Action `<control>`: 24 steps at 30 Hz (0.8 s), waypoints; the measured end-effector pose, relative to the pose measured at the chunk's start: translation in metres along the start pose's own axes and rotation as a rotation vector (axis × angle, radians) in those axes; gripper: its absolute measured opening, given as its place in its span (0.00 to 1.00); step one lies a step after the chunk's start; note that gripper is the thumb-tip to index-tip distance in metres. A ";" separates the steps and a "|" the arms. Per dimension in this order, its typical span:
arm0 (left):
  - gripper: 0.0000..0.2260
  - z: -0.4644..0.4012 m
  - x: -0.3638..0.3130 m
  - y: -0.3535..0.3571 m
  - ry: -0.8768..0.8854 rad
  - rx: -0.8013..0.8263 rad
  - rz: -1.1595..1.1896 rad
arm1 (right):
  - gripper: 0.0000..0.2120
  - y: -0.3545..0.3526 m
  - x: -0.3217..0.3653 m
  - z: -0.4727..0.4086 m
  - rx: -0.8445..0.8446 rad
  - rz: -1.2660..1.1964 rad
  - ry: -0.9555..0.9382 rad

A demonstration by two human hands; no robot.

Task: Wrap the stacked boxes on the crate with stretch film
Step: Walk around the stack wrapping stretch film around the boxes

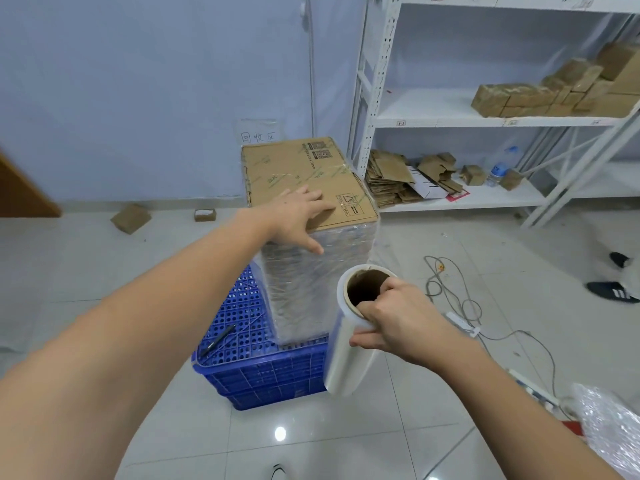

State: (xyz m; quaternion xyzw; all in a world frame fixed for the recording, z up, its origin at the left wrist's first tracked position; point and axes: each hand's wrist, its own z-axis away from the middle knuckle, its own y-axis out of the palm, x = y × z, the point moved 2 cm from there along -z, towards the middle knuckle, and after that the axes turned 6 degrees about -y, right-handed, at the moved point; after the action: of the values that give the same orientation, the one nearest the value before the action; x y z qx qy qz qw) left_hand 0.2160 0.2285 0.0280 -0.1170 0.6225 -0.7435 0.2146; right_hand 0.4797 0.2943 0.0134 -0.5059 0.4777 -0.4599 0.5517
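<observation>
Sign "回收区" (259, 136) behind boxes (304, 174); left hand (298, 216) flat atop, right hand (394, 320) gripping film roll (349, 355).

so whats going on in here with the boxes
A person is wrapping a stack of boxes standing on a blue crate in stretch film. The left hand lies flat on the top near corner of the stack, steadying it. The right hand holds the film roll by its top end, fingers hooked into the cardboard core. The sides of the stack are already covered in film, while most of the top is bare cardboard. A pen lies on the crate.
</observation>
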 end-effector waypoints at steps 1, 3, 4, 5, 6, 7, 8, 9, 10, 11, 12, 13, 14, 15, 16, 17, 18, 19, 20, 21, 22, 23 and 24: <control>0.48 0.006 0.011 0.003 0.008 -0.002 -0.063 | 0.21 -0.003 0.001 0.000 0.007 -0.012 -0.001; 0.48 0.017 0.028 0.012 0.033 -0.029 -0.142 | 0.20 -0.006 0.004 -0.002 0.015 -0.031 -0.002; 0.46 0.022 0.032 0.017 0.044 -0.052 -0.147 | 0.20 -0.006 0.006 -0.003 0.024 -0.031 -0.002; 0.44 0.026 0.035 0.022 0.048 -0.087 -0.137 | 0.19 -0.006 0.008 -0.004 0.031 -0.031 0.000; 0.41 0.028 0.035 0.027 0.048 -0.134 -0.125 | 0.19 -0.006 0.010 -0.006 0.030 -0.029 0.005; 0.39 0.028 0.034 0.031 0.046 -0.176 -0.113 | 0.19 -0.005 0.012 -0.007 0.021 -0.030 0.013; 0.37 0.028 0.034 0.034 0.042 -0.203 -0.101 | 0.20 -0.004 0.014 -0.009 0.017 -0.032 0.023; 0.37 0.027 0.033 0.036 0.037 -0.219 -0.088 | 0.20 -0.003 0.017 -0.010 0.012 -0.039 0.028; 0.36 0.025 0.034 0.038 0.031 -0.227 -0.079 | 0.20 -0.002 0.020 -0.012 0.009 -0.045 0.038; 0.36 0.024 0.034 0.039 0.026 -0.231 -0.073 | 0.20 -0.001 0.024 -0.015 0.003 -0.057 0.043; 0.36 0.024 0.035 0.040 0.020 -0.230 -0.063 | 0.19 -0.001 0.029 -0.018 -0.004 -0.069 0.044; 0.36 0.024 0.035 0.040 0.014 -0.230 -0.052 | 0.19 -0.001 0.034 -0.021 -0.016 -0.077 0.034; 0.36 0.024 0.036 0.040 0.010 -0.231 -0.042 | 0.18 -0.001 0.040 -0.026 -0.022 -0.077 0.028; 0.36 0.024 0.036 0.040 0.008 -0.235 -0.034 | 0.18 0.000 0.045 -0.031 -0.019 -0.067 0.028; 0.35 0.024 0.035 0.041 0.008 -0.238 -0.030 | 0.17 0.000 0.050 -0.036 -0.013 -0.062 0.037; 0.35 0.024 0.036 0.042 0.009 -0.243 -0.029 | 0.16 0.000 0.056 -0.041 -0.028 -0.062 0.048; 0.35 0.024 0.036 0.042 0.013 -0.248 -0.027 | 0.17 0.000 0.060 -0.045 -0.049 -0.068 0.061; 0.34 0.023 0.036 0.043 0.018 -0.251 -0.024 | 0.17 -0.001 0.064 -0.048 -0.074 -0.070 0.076; 0.34 0.023 0.037 0.044 0.023 -0.254 -0.019 | 0.18 -0.002 0.068 -0.051 -0.089 -0.071 0.099; 0.34 0.023 0.037 0.044 0.030 -0.259 -0.016 | 0.19 -0.002 0.071 -0.053 -0.098 -0.074 0.129; 0.34 0.023 0.036 0.044 0.036 -0.261 -0.013 | 0.19 -0.002 0.074 -0.056 -0.100 -0.088 0.158; 0.34 0.023 0.035 0.044 0.042 -0.261 -0.010 | 0.19 -0.001 0.077 -0.058 -0.101 -0.103 0.180; 0.34 0.023 0.035 0.043 0.047 -0.261 -0.010 | 0.20 0.000 0.079 -0.061 -0.111 -0.111 0.196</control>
State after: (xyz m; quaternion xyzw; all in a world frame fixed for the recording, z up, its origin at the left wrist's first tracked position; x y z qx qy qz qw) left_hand 0.2031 0.1866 -0.0125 -0.1295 0.7181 -0.6598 0.1794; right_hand 0.4289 0.2089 0.0065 -0.5137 0.5253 -0.5100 0.4472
